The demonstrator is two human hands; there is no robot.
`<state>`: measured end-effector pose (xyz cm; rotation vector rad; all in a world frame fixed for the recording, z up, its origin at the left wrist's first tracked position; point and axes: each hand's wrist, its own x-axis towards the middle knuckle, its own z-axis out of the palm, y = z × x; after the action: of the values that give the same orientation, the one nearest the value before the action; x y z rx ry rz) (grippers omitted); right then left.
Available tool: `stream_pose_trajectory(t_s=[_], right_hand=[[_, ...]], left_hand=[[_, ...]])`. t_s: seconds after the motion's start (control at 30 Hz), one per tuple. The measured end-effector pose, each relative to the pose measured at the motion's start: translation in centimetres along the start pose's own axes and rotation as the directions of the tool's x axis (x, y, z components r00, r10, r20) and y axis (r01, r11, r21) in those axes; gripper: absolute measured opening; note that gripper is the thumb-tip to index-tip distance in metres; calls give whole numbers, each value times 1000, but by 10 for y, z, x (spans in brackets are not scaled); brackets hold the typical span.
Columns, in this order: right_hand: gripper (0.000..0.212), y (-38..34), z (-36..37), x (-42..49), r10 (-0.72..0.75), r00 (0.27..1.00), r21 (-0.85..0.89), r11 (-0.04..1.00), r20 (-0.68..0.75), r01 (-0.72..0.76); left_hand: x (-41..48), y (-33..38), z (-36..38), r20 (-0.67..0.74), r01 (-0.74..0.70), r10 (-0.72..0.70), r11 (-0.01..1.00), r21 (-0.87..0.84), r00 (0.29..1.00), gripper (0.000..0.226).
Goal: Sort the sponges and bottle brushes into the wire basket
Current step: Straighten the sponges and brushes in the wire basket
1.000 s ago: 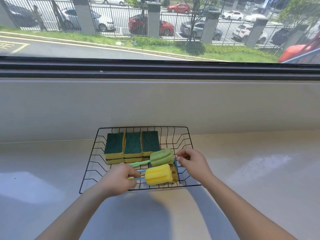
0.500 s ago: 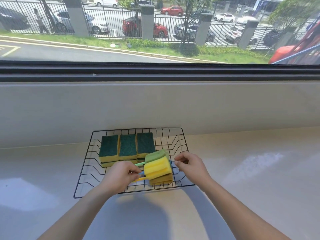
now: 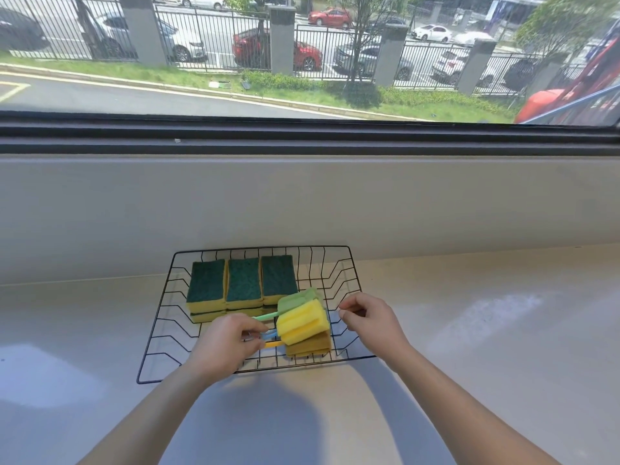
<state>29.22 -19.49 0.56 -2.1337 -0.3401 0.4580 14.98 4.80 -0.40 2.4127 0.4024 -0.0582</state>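
A black wire basket (image 3: 161, 330) sits on the pale counter against the wall. Three green-topped yellow sponges (image 3: 243, 283) lie side by side at its back, with more stacked under them. A yellow foam bottle brush (image 3: 302, 325) rests tilted over a green one (image 3: 297, 300) and a brownish sponge (image 3: 310, 347). My left hand (image 3: 224, 345) grips the brush handles at the basket's front. My right hand (image 3: 369, 318) hovers just right of the brush heads with its fingers curled and nothing visibly in them.
The pale counter (image 3: 486, 347) spreads wide to the right and left of the basket. A low wall and a dark window frame (image 3: 302, 135) rise behind it. My shadow falls on the counter in front.
The yellow brush head has lifted and slid back onto the green one. My right hand has drawn slightly away to the right. The view has shifted a little.
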Motion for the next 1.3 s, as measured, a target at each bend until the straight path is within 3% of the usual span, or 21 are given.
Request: stream_pose_trajectory(t_s=[0.13,0.27,0.37,0.47,0.6,0.73,0.83,0.93,1.07,1.2,1.3], right_hand=[[11,1,0,-4,4,1000,45,999,-15,-3],[23,-5,2,-8,75,997,244,967,-11,-70],[38,-15,7,-13,91,995,292,951,47,-101],[64,-28,13,-10,109,988,254,958,107,-133],[84,-51,25,2,184,968,227,949,171,-220],[79,-51,40,4,222,948,65,968,227,-242],[77,-42,46,2,224,947,79,966,229,-248],[75,-38,47,1,209,949,100,966,238,-238],[73,-36,46,2,185,955,99,972,234,-212],[73,-34,46,2,187,953,94,972,238,-214],[73,-32,46,2,184,954,102,972,238,-212]], left_hand=[[-12,-13,-12,-184,8,-8,1000,0,983,24],[-28,-37,-26,-389,-32,82,991,133,918,19],[-37,-58,-33,-428,29,88,965,259,900,30],[-41,-66,-33,-454,133,-7,960,246,891,40],[-39,-46,-20,-359,26,38,985,172,933,47],[-28,-26,-3,-135,-105,147,955,277,980,41],[-13,-13,3,-22,-76,91,924,375,996,37],[-2,-9,6,-34,-52,71,917,396,997,21],[5,-17,9,-89,-54,90,937,345,992,17],[7,-22,15,28,-91,86,943,320,996,26],[11,-22,17,15,-101,102,931,350,995,19]])
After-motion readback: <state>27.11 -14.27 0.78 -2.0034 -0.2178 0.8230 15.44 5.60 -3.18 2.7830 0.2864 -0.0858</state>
